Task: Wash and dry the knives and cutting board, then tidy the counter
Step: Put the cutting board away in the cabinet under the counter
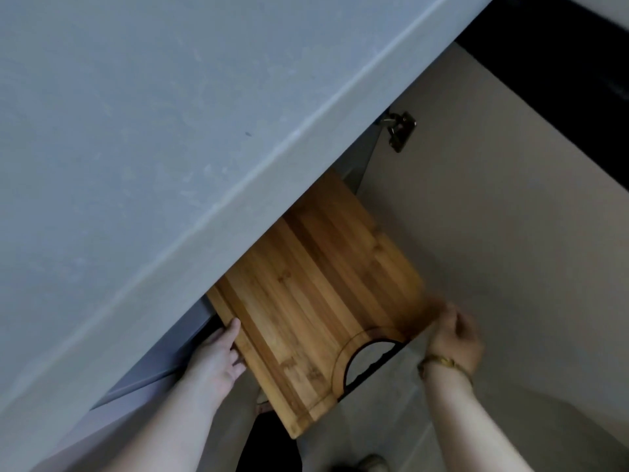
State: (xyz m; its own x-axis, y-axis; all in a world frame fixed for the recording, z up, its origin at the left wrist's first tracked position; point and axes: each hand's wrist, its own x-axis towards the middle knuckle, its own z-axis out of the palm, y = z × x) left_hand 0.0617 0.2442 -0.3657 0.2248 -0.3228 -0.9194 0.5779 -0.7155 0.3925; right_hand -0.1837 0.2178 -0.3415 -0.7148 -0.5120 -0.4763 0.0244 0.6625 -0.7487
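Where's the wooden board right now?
Lower middle of the head view: the board is partly under the counter edge, left hand gripping its left edge, right hand at its right corner.

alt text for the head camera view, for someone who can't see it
A person holds a bamboo cutting board with its far end tucked under the grey counter, beside an open cabinet door. The left hand grips its left edge; the blurred right hand is at its right corner.

Both forearms reach forward — the left hand [221, 352] grips the cutting board [323, 284] by its left edge, thumb on top; the right hand [454, 335], blurred, curls at its right corner.
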